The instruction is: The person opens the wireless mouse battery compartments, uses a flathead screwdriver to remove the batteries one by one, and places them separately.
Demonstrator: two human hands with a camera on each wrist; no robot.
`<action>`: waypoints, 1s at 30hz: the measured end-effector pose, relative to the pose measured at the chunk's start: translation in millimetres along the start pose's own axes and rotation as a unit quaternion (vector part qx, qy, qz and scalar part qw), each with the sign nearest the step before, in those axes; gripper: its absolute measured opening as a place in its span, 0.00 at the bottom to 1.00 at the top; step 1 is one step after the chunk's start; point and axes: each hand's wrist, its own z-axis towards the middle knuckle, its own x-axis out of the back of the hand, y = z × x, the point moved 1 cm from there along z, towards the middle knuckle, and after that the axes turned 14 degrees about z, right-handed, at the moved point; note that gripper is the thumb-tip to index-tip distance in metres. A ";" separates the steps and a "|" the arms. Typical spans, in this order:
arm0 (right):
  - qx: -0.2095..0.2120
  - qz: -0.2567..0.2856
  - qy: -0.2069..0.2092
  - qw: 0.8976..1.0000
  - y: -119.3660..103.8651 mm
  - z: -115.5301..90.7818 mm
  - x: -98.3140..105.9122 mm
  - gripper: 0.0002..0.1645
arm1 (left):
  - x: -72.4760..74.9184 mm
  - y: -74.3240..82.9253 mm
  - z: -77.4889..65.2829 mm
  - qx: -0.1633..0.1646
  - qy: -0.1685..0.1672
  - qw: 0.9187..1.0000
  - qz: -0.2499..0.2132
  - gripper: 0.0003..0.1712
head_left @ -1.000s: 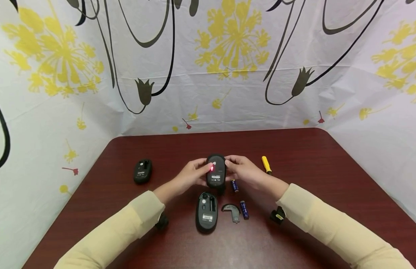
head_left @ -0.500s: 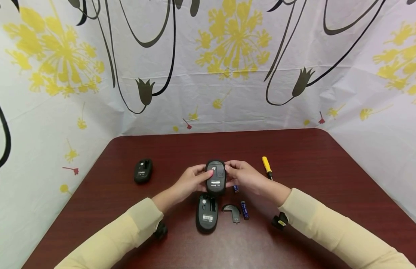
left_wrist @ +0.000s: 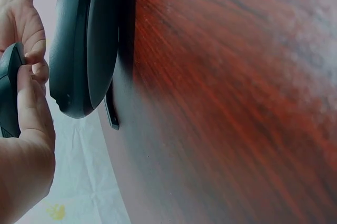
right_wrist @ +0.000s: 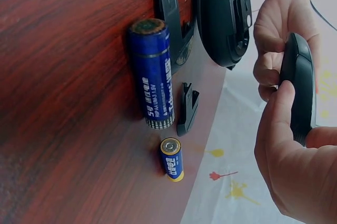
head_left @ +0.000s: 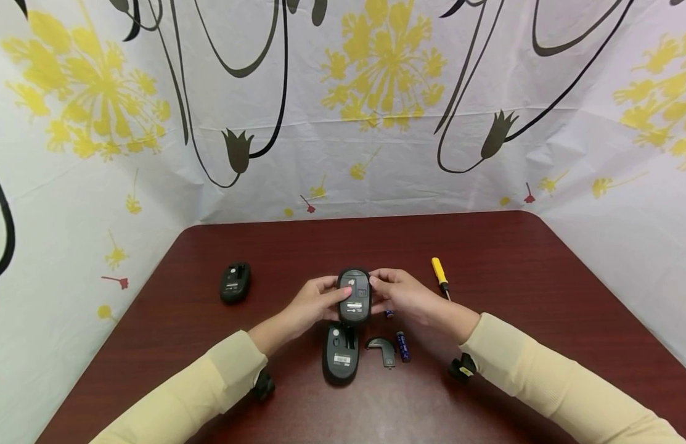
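Between both hands a black computer mouse [head_left: 354, 311] is held up, its labelled underside facing the head camera. My left hand [head_left: 309, 302] grips its left side, thumb laid across the underside. Fingers and thumb of my right hand [head_left: 400, 293] pinch its right edge. Just below, a second mouse [head_left: 341, 361] lies underside up, its battery slot uncovered; the held mouse overlaps its top end in the head view. Beside it are a grey battery cover [head_left: 383, 351] and a blue AA battery [head_left: 403, 346]. A smaller battery [right_wrist: 172, 160] is mostly hidden behind my right hand in the head view.
A third mouse [head_left: 235, 282] lies underside up at the left of the dark red table [head_left: 298, 246]. The yellow-handled screwdriver [head_left: 439, 271] rests beyond my right forearm. Another small black cover [right_wrist: 188, 109] shows near the batteries in the right wrist view.
Both hands have brought the held mouse down and toward me, over the end of the lying mouse. The red light on its underside, bright a second ago, no longer shows.
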 end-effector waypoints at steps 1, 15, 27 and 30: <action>0.000 0.001 -0.002 1.000 0.3 0.1 0.0 0.20 | 0.2 -0.2 -0.1 0.000 0.001 1.000 0.002 0.29; 0.049 -0.075 -0.021 0.996 -3.7 3.7 -0.2 0.24 | 2.3 1.2 -3.9 0.010 -0.001 1.000 0.012 0.28; 0.156 -0.259 -0.040 0.953 -6.7 6.4 -0.8 0.30 | 0.1 2.7 -4.6 0.011 -0.007 1.000 0.013 0.28; 0.161 -0.270 -0.046 0.948 -11.2 3.0 -5.1 0.29 | 0.4 2.8 -4.3 0.010 -0.008 1.000 0.016 0.28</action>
